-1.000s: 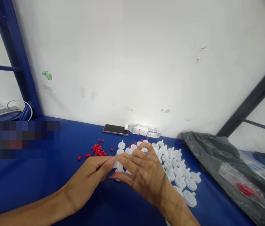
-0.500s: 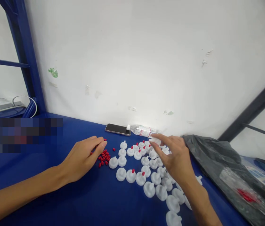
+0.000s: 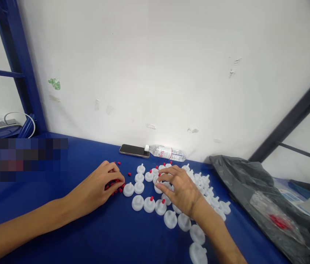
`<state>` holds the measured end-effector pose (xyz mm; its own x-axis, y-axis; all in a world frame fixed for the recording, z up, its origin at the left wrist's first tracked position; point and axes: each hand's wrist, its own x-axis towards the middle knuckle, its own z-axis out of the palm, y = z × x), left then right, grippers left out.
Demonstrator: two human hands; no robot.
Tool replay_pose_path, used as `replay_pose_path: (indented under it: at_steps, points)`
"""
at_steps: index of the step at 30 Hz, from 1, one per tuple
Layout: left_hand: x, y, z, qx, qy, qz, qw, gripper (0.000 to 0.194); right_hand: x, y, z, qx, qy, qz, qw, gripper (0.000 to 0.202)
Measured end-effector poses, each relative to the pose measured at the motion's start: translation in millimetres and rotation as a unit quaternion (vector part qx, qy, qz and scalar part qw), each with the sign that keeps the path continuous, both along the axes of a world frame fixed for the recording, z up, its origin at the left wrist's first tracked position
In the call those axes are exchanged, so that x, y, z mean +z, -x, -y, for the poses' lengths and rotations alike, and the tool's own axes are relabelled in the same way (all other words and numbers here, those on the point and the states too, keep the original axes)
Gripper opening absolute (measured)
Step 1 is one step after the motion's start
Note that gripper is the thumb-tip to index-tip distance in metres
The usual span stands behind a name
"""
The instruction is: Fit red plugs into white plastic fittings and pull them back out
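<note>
My left hand (image 3: 98, 187) is at the pile of small red caps (image 3: 120, 190), its thumb and fingertips pressed together. Whatever is between those fingertips is hidden. My right hand (image 3: 181, 189) reaches over the group of white round plastic pieces with short stems, thumb and forefinger closed around the stem of one white piece (image 3: 158, 189). Several white pieces wear a red cap on the stem, such as the capped piece (image 3: 149, 204) in front. Others have bare stems, such as the piece (image 3: 137, 202) beside it. My right hand and forearm hide part of the group.
A phone (image 3: 134, 150) and a clear plastic bottle (image 3: 166, 152) lie at the back of the blue table (image 3: 94, 234), by the wall. On the right, a dark plastic bag (image 3: 243, 190) bears a clear bag of red parts (image 3: 278, 220). Blue frame posts (image 3: 25, 66) stand left.
My right hand has moved left and nearer from the back of the group, now closed on a white piece. My left fingers have lowered onto the red caps. The view has shifted slightly.
</note>
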<state>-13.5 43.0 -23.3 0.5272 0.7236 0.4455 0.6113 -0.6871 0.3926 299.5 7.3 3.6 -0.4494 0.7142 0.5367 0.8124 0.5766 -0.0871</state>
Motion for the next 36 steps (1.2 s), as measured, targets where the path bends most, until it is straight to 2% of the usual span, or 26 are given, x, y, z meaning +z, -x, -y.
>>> replay_pose_path:
  at_steps: [7, 12, 15, 19, 22, 26, 31, 36]
  points:
    - [0.0, -0.2, -0.9, 0.005, 0.007, 0.014, 1.000, 0.032, -0.8, -3.6, 0.4, 0.000, -0.014, -0.022, 1.000, 0.003]
    - [3.0, -0.1, 0.9, 0.003, -0.003, 0.043, 0.999, 0.033, 16.1, -11.7, 4.0, -0.005, -0.017, -0.067, 0.998, 0.014]
    - [6.1, -1.2, 2.7, 0.015, -0.002, 0.056, 0.998, 0.038, 33.3, -11.6, 12.3, -0.033, 0.078, -0.128, 0.988, 0.025]
    - [10.4, -2.3, 8.2, 0.019, -0.017, 0.073, 0.997, 0.040, 48.0, -7.8, 23.9, -0.069, 0.265, -0.211, 0.938, 0.041]
    - [13.2, -2.9, 14.5, 0.019, -0.027, 0.077, 0.996, 0.036, 50.9, -6.9, 28.5, -0.072, 0.315, -0.225, 0.919, 0.039]
    - [15.5, -4.9, 21.2, 0.015, -0.029, 0.084, 0.996, 0.035, 49.8, -6.2, 30.1, -0.035, 0.363, -0.190, 0.911, 0.023]
    - [16.6, -5.6, 25.1, 0.006, -0.051, 0.103, 0.993, 0.030, 42.6, -4.4, 29.4, -0.018, 0.354, -0.148, 0.923, 0.003]
    - [17.4, -6.6, 30.1, -0.025, -0.115, 0.147, 0.982, 0.029, 42.8, -8.9, 31.2, 0.028, 0.296, -0.209, 0.932, 0.010]
